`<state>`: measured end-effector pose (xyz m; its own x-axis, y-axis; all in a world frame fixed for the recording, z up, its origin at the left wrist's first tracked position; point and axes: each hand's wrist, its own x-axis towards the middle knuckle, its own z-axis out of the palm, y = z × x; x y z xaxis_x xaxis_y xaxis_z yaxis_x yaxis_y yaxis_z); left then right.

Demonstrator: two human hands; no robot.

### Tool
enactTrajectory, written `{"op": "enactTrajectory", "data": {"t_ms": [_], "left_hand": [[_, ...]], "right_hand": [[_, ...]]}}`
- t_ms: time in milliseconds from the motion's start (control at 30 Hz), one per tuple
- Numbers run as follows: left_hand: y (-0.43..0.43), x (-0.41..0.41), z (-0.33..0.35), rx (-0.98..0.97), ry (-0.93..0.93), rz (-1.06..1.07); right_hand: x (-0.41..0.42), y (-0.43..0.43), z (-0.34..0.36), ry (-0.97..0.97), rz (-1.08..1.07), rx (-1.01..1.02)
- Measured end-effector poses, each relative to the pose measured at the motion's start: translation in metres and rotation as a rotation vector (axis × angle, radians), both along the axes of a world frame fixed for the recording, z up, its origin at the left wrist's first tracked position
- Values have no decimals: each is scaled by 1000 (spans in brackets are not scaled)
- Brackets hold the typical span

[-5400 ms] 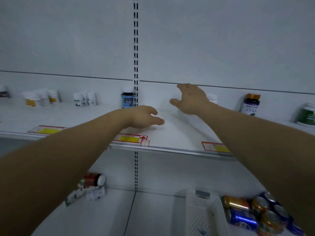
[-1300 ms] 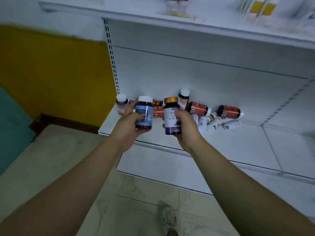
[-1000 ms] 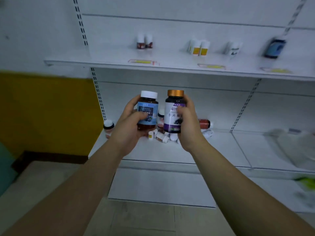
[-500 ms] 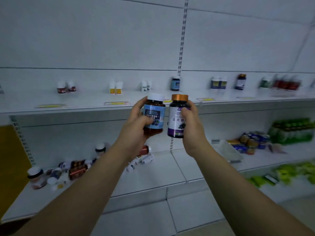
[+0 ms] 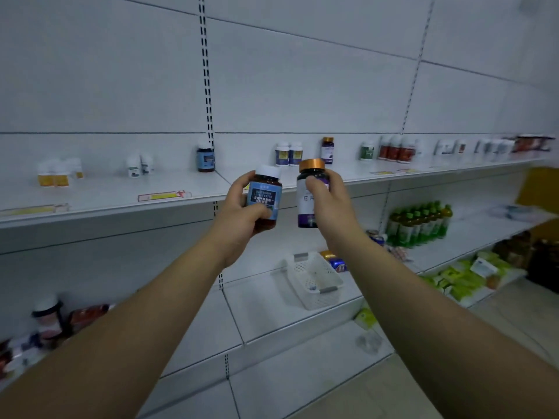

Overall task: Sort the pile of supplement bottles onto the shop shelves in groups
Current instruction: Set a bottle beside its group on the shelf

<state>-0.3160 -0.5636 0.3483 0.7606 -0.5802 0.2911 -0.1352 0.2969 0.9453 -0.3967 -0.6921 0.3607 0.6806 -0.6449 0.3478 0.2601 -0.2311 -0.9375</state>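
Partway: left hand (image 5: 239, 220) closing round blue-label bottle (image 5: 265, 198), right hand (image 5: 329, 207) gripping gold-cap bottle (image 5: 308, 196), both nearing upper shelf (image 5: 193, 189) w/ matching singles already standing; approx. half-sorted, pile (image 5: 51, 322) waiting lower left.

Right hand (image 5: 329, 207) covers much of the purple-label bottle (image 5: 306, 204), leaving only a few label characters in view, while the left hand (image 5: 242, 219) wraps the base & left side of the blue-label bottle (image 5: 266, 198), its small print too soft to read. Bottles at far right of the upper shelf (image 5: 196, 189) smear into motion blur w/ labels illegible, as do the yellow-label bottles (image 5: 56, 173) at left. The pile of bottles (image 5: 51, 325) at lower left is blurred, partly behind the left forearm & cut by the frame edge.
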Motion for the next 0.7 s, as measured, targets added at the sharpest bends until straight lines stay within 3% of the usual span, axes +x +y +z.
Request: {"op": "enactTrajectory", "data": {"t_ms": [267,400,567,700], "left_hand": [[-40,76,12,30,-104,86],[-48,143,26,163,-179,176],[-54,195,34,302,-131,266],[-57,222,29,532,-289,290]], "right_hand": [[83,-46,6,1,48,-12],[135,-67,18,3,85,-34],[197,-84,29,17,159,-23],[237,-93,30,72,222,11]]}}
